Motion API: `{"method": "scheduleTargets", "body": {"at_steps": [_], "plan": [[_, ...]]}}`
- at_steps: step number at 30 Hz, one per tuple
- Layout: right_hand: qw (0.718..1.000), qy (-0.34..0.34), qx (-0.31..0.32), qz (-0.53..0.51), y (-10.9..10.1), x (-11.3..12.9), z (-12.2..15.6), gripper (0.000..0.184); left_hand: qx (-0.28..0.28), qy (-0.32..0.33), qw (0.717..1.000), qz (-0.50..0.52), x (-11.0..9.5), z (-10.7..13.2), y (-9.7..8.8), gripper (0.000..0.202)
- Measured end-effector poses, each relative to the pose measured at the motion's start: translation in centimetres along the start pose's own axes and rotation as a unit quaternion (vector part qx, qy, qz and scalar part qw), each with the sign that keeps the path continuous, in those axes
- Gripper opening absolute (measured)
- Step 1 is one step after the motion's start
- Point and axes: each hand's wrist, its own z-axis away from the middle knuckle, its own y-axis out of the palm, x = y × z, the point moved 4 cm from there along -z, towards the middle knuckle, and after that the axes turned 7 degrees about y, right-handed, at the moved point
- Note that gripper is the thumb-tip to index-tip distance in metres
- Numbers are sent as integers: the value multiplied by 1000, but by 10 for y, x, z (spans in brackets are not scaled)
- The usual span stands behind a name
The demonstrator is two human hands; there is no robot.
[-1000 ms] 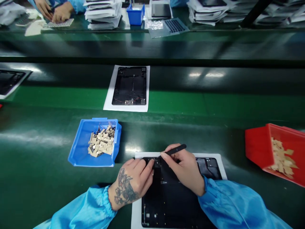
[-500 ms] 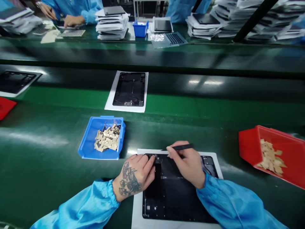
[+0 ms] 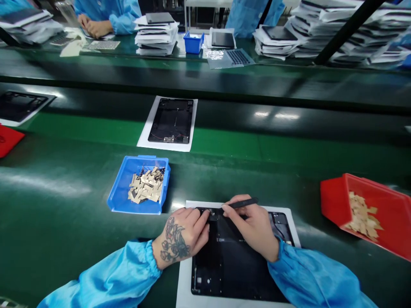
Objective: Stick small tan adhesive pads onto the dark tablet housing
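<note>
A black tablet back shell (image 3: 231,265) lies on a white sheet (image 3: 184,282) in front of me. My left hand (image 3: 183,237) rests on the shell's upper left corner, fingertips pinched on a small part I cannot make out. My right hand (image 3: 252,226) grips black tweezers (image 3: 242,203) like a pen, the tip pointing at the same corner, right beside my left fingertips. A blue bin (image 3: 120,194) of small tan pieces (image 3: 144,190) sits just left of the shell.
A red bin (image 3: 330,199) of tan scraps stands at right. Another black shell (image 3: 171,119) on white paper lies on the conveyor belt beyond, a further one (image 3: 19,105) at far left. Across the line, another person's hands (image 3: 94,28) work among stacked tablets (image 3: 157,32).
My hands have barely shifted on the shell's corner. The view has tilted up slightly, and the far shell on the belt has drifted left.
</note>
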Motion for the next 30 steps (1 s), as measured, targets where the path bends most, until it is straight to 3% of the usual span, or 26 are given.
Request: {"method": "scheduleTargets", "body": {"at_steps": [9, 15, 30], "plan": [[993, 66, 5, -100, -1, -12, -6, 25, -1, -2, 1000, 17, 0, 0, -2, 29], [993, 76, 8, -88, 0, -12, -7, 21, -25, -6, 998, 62, 2, 0, -5, 29], [997, 69, -9, -20, -1, -9, -7, 16, 5, -9, 997, 77, 2, -2, -4, 31]]}}
